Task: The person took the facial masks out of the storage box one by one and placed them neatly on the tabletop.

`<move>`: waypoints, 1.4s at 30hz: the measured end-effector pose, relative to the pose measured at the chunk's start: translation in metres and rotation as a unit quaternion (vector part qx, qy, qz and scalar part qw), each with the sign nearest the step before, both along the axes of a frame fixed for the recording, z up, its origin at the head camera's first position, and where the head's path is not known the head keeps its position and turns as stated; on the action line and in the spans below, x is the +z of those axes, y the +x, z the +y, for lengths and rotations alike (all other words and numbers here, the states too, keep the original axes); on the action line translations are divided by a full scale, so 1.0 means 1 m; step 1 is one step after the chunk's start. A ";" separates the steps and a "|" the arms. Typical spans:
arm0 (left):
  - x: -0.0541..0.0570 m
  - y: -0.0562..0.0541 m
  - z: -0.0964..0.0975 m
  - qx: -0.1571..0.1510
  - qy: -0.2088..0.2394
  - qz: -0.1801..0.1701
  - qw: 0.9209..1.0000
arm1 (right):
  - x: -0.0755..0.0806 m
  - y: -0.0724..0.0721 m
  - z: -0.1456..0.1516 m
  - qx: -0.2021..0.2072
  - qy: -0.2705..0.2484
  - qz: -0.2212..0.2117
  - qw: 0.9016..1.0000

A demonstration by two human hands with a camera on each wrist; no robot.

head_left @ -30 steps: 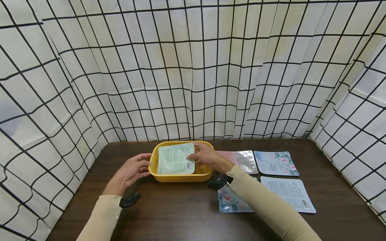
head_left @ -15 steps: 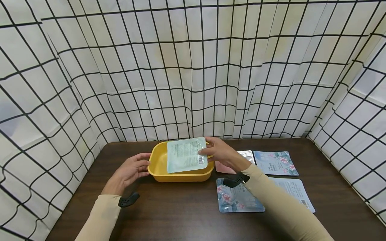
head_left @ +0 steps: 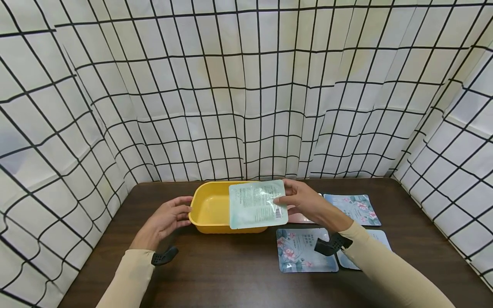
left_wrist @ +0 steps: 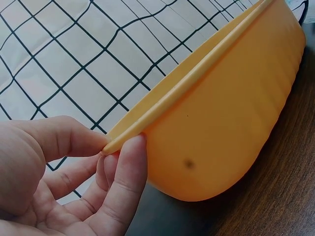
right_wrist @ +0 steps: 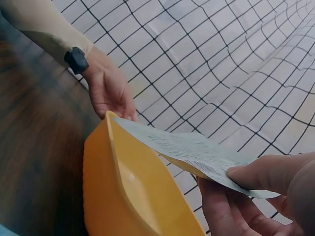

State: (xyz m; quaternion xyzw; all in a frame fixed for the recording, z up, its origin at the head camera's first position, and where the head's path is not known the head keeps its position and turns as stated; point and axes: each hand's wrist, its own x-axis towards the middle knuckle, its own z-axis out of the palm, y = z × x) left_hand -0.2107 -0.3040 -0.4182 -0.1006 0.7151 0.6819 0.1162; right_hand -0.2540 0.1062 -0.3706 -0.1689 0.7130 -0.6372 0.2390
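A pale green sachet (head_left: 254,205), printed with small text and a barcode, hangs over the right part of a yellow plastic basin (head_left: 211,227). My right hand (head_left: 308,203) pinches its right edge, thumb on top and fingers below, as the right wrist view also shows with the sachet (right_wrist: 192,150). At the basin's left end, my left hand (head_left: 169,218) pinches the rim; in the left wrist view the thumb and fingers of the left hand (left_wrist: 74,172) close on the rim of the basin (left_wrist: 216,108). The basin's visible inside holds nothing.
Right of the basin lie a blue floral sachet (head_left: 306,250), another blue floral sachet (head_left: 354,208), a light blue sachet (head_left: 379,237) partly under my right forearm, and a pink sachet (head_left: 298,218) mostly hidden. A white grid-lined curtain (head_left: 246,107) encloses the brown table (head_left: 215,273).
My right hand has lifted the green sachet out of the basin and carried it rightward, uncovering the basin's inside. The left hand has stayed at the rim.
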 end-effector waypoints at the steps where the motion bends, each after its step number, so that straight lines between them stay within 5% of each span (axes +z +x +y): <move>1: 0.000 0.000 0.000 -0.001 0.000 0.000 1.000 | 0.000 0.003 0.004 -0.002 0.000 0.000 1.000; 21: -0.001 -0.001 0.000 -0.001 -0.007 -0.002 1.000 | -0.012 0.068 0.080 0.007 0.003 -0.035 0.999; 42: -0.003 0.000 0.000 -0.003 -0.005 0.004 1.000 | -0.052 0.118 0.119 0.082 -0.060 -0.135 0.986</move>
